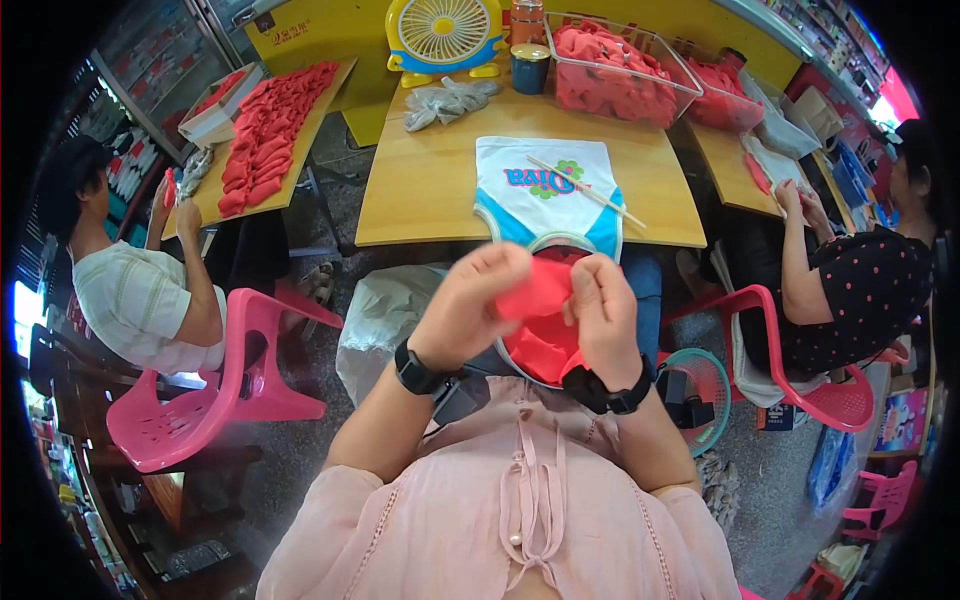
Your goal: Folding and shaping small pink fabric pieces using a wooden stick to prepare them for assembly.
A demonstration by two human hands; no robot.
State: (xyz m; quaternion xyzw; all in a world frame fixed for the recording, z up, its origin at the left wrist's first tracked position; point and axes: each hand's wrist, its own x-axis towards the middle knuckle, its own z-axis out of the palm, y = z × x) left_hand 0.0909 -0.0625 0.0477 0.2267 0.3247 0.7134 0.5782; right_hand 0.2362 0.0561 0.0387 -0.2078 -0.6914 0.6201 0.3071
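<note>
A small red cloth piece [541, 289] is stretched between my two hands, slightly blurred by motion. My left hand [472, 300] is closed around its left side. The right hand [606, 318] pinches at the other side, thumb against fingers. Just beneath them, in my lap, more red cloth pieces [543, 346] lie in a round container whose rim shows only in part. On the table edge in front lies a white and blue garment [500, 160] with a colourful print. A thin wooden stick [607, 203] rests across it.
The wooden table [420, 190] carries a yellow fan [445, 35], grey bundles [450, 103], a dark cup [529, 70] and a clear bin of red pieces [690, 92]. Co-workers sit left and right on pink chairs [235, 380]. A green basket [722, 385] stands beside me.
</note>
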